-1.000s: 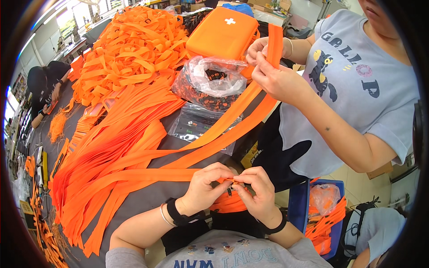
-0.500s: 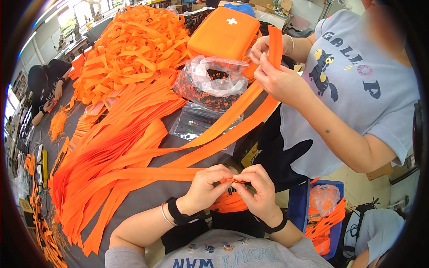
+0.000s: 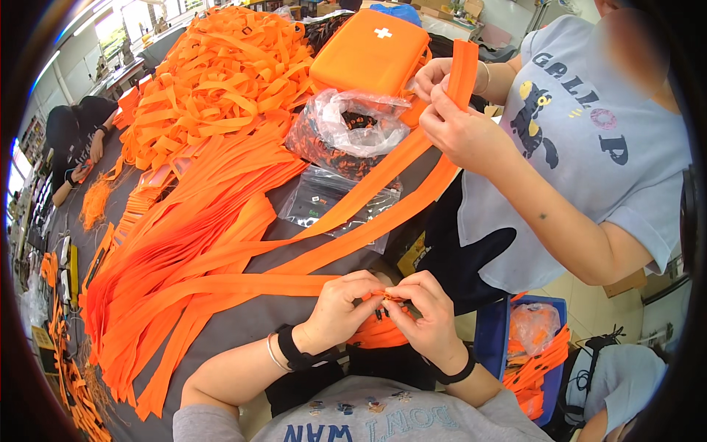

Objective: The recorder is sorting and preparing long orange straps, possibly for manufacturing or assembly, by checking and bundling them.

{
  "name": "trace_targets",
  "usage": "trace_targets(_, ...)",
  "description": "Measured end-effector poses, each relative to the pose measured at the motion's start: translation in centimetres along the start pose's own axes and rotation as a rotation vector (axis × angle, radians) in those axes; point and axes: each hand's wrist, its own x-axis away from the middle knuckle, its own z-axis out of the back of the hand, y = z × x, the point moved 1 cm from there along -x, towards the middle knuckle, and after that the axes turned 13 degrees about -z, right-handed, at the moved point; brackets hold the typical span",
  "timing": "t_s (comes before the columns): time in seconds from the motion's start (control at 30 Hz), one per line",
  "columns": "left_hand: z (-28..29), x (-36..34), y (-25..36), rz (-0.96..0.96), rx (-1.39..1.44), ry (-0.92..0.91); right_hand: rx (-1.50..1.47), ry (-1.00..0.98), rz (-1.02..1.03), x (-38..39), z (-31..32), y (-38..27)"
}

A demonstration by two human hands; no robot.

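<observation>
My left hand (image 3: 340,303) pinches the end of a long orange zipper tape (image 3: 272,286), which runs left across the table to the heap. Fingertip to fingertip with it, my right hand (image 3: 426,313) is closed on a tiny dark and orange piece (image 3: 387,296) at the tape's end; it looks like a zipper slider, mostly covered by fingers. Below both hands, a bundle of orange tape with small black pieces (image 3: 375,336) lies by my lap. At right, a co-worker's hands (image 3: 456,136) hold the folded upper part of another orange zipper tape (image 3: 398,222).
Orange tapes lie in a flat heap (image 3: 184,236), with a tangled pile (image 3: 221,81) behind. Nearby are a plastic bag of small black and orange pieces (image 3: 346,136), a clear flat bag (image 3: 324,200) and an orange case (image 3: 368,55). A blue bin (image 3: 492,339) stands at my right.
The co-worker's hands and the folded tape have shifted slightly, and the tape strands have moved a little with them. My own hands keep nearly the same pinch and place.
</observation>
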Motion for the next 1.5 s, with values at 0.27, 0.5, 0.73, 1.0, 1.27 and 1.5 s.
trace_targets(0.27, 0.0, -0.1, 0.2, 0.088, 0.082, -0.048, -0.171, -0.01, -0.103, 0.3, -0.2, 0.9)
trace_targets(0.5, -0.2, 0.0, 0.1, 0.079, 0.092, -0.038, -0.193, -0.036, -0.143, 0.3, -0.1, 1.1)
trace_targets(0.73, -0.6, 0.1, -0.3, 0.337, 0.524, -0.04, -0.512, -0.038, -0.286, 0.7, -0.1, 2.5)
trace_targets(1.0, -0.5, 0.2, 0.3, 0.105, 0.13, -0.062, -0.294, -0.043, -0.178, 0.7, 0.2, 1.5)
trace_targets(1.27, -0.6, 0.3, 0.6, -0.032, 0.044, -0.001, -0.169, 0.02, -0.051, 0.6, 0.4, 0.5)
trace_targets(1.5, -0.6, 0.2, 0.9, -0.008, 0.046, -0.022, -0.301, 0.025, -0.113, 0.8, 0.2, 1.1)
